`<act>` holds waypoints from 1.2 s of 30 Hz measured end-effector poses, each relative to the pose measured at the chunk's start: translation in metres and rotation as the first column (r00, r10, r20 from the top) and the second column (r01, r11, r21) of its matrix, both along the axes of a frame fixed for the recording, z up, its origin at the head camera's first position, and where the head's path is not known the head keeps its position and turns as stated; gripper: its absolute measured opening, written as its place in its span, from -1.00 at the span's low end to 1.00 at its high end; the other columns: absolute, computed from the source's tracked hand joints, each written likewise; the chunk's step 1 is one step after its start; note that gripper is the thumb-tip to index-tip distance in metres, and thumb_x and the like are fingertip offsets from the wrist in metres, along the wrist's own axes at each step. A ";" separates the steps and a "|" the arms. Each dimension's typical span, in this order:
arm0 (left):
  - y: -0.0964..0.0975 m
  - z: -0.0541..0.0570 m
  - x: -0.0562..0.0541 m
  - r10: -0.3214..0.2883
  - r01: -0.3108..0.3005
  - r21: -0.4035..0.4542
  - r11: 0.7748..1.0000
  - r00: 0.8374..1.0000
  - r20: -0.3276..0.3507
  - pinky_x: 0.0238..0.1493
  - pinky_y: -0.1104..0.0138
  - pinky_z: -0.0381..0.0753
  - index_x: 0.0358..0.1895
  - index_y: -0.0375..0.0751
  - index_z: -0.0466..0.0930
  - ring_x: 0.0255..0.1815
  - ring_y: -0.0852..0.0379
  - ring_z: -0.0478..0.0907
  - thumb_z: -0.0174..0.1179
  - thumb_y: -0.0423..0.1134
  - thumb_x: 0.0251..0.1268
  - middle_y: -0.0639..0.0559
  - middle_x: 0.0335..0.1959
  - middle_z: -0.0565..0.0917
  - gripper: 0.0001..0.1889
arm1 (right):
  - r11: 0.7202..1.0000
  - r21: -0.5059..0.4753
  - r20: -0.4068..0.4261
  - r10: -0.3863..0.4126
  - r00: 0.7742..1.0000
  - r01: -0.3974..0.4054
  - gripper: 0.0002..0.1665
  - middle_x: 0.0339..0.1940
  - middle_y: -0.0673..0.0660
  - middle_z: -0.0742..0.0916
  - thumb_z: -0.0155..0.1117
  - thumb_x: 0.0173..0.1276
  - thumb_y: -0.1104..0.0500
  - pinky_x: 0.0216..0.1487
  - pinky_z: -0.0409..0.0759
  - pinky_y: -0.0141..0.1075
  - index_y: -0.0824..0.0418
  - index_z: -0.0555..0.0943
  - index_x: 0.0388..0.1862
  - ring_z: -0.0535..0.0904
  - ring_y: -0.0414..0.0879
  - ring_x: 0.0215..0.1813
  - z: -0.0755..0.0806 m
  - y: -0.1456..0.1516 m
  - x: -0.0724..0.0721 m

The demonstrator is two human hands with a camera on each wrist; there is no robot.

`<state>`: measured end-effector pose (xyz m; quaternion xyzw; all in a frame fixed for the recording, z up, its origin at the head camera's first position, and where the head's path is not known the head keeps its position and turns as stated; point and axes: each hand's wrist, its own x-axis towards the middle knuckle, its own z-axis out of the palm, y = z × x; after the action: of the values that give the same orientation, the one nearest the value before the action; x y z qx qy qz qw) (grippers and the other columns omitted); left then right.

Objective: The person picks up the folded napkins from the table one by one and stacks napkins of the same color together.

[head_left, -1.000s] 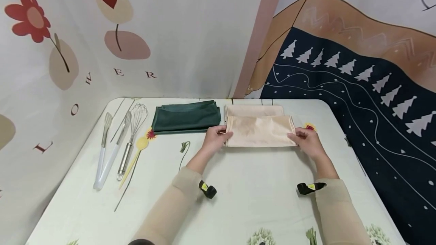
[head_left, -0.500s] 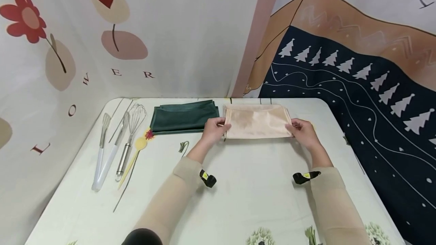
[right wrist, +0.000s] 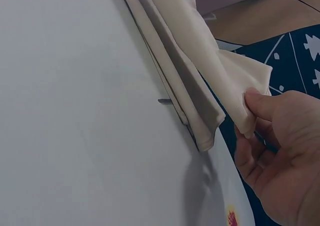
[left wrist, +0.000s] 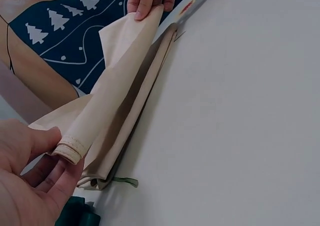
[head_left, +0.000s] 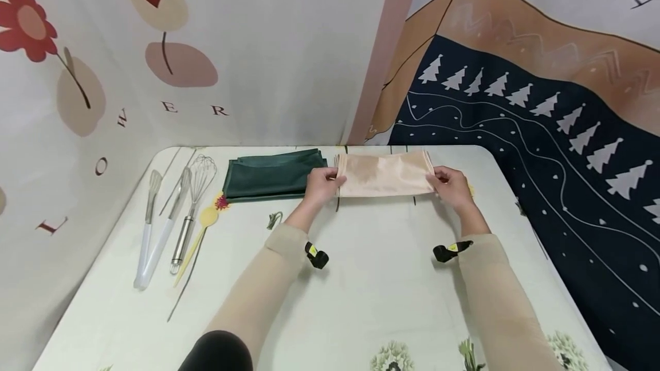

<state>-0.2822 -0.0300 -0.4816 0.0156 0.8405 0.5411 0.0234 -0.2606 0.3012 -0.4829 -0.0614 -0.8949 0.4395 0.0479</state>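
Observation:
A folded peach cloth (head_left: pixel 385 174) spans the gap between my two hands near the far edge of the table. My left hand (head_left: pixel 322 185) pinches its left end between thumb and fingers. At the other end, my right hand (head_left: pixel 451 185) pinches the opposite edge the same way. In the left wrist view the held layers of the peach cloth (left wrist: pixel 107 93) rise above a lower folded part, which lies on the table. The right wrist view has the thumb and fingers gripping the corner of the cloth (right wrist: pixel 220 81). Just left of it lies a folded dark green cloth (head_left: pixel 270 176).
On the left side of the table lie silver tongs (head_left: pixel 166 228) with pale handles, a whisk (head_left: pixel 193 210) and a yellow spoon (head_left: pixel 206 219). Printed curtains stand behind and to the right. The white tablecloth (head_left: pixel 371 279) carries printed flowers.
Both hands have moved away from me, carrying the pinched front of the peach cloth toward the table's far edge. The rear part seen behind it earlier is now covered. The grip stays the same.

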 end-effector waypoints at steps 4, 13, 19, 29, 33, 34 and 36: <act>0.000 0.003 -0.006 0.015 -0.015 -0.011 1.000 1.000 -0.023 -0.05 0.18 0.67 0.05 -0.29 0.75 -0.08 -0.03 0.67 0.33 -0.28 0.38 -0.15 -0.09 0.77 -0.74 | 0.999 0.010 0.015 -0.030 0.999 0.030 -0.60 -0.10 0.23 0.73 0.22 0.55 0.03 -0.30 0.47 -0.41 0.29 0.66 0.15 0.50 -0.07 -0.16 0.000 -0.004 -0.008; 0.002 0.001 -0.017 0.022 -0.027 -0.078 0.997 0.998 -0.059 -0.11 0.17 0.65 -0.08 -0.25 0.80 -0.15 -0.02 0.67 0.30 -0.28 0.40 -0.13 -0.19 0.76 -0.83 | 0.998 -0.011 0.013 -0.054 0.998 0.055 -0.62 -0.12 0.23 0.73 0.25 0.53 0.05 -0.24 0.46 -0.38 0.30 0.68 0.11 0.50 -0.08 -0.17 -0.007 -0.005 -0.020; 0.004 -0.004 -0.023 -0.014 -0.004 -0.169 0.986 0.994 -0.108 -0.25 0.28 0.53 -0.32 -0.23 0.75 -0.34 0.07 0.55 0.28 -0.29 0.42 -0.05 -0.39 0.72 -0.86 | 0.997 -0.015 0.041 -0.081 0.996 0.081 -0.63 -0.18 0.14 0.72 0.27 0.51 0.03 -0.23 0.46 -0.37 0.27 0.69 0.09 0.49 -0.12 -0.19 -0.016 -0.005 -0.021; 0.007 -0.004 -0.024 -0.039 0.008 -0.243 0.970 0.992 -0.120 -0.18 0.27 0.59 -0.19 -0.26 0.76 -0.28 0.04 0.61 0.26 -0.36 0.41 -0.08 -0.34 0.73 -0.90 | 0.995 0.020 0.064 -0.102 0.993 0.101 -0.59 -0.06 0.24 0.69 0.28 0.50 0.01 -0.10 0.51 -0.30 0.27 0.65 0.14 0.54 -0.02 -0.08 -0.022 0.001 -0.020; 0.004 0.001 -0.021 -0.050 0.016 -0.284 0.959 0.992 -0.115 0.01 0.19 0.64 0.06 -0.35 0.70 -0.03 -0.06 0.66 0.27 -0.40 0.39 -0.18 -0.11 0.73 -0.76 | 0.992 0.019 0.073 -0.128 0.989 0.127 -0.55 -0.01 0.27 0.67 0.25 0.52 0.02 -0.11 0.50 -0.33 0.27 0.60 0.22 0.55 0.00 -0.05 -0.023 0.003 -0.016; 0.003 0.002 -0.021 -0.058 0.022 -0.299 0.954 0.992 -0.114 -0.02 0.17 0.64 0.03 -0.37 0.70 -0.05 -0.07 0.65 0.26 -0.40 0.40 -0.19 -0.13 0.72 -0.79 | 0.991 0.017 0.067 -0.137 0.988 0.136 -0.55 0.01 0.27 0.67 0.24 0.53 0.02 -0.12 0.49 -0.34 0.27 0.59 0.24 0.55 0.00 -0.05 -0.023 0.003 -0.015; 0.001 0.005 -0.017 -0.069 0.028 -0.317 0.948 0.991 -0.117 -0.02 0.15 0.64 0.05 -0.38 0.68 -0.04 -0.08 0.64 0.27 -0.39 0.39 -0.21 -0.10 0.71 -0.76 | 0.988 0.015 0.051 -0.153 0.987 0.152 -0.53 0.05 0.29 0.68 0.22 0.54 0.02 -0.08 0.50 -0.32 0.28 0.56 0.27 0.55 0.03 -0.01 -0.022 0.003 -0.012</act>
<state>-0.2994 -0.0287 -0.4769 0.0666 0.9151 0.3974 -0.0144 -0.2725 0.3040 -0.5051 -0.1407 -0.8910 0.4277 0.0581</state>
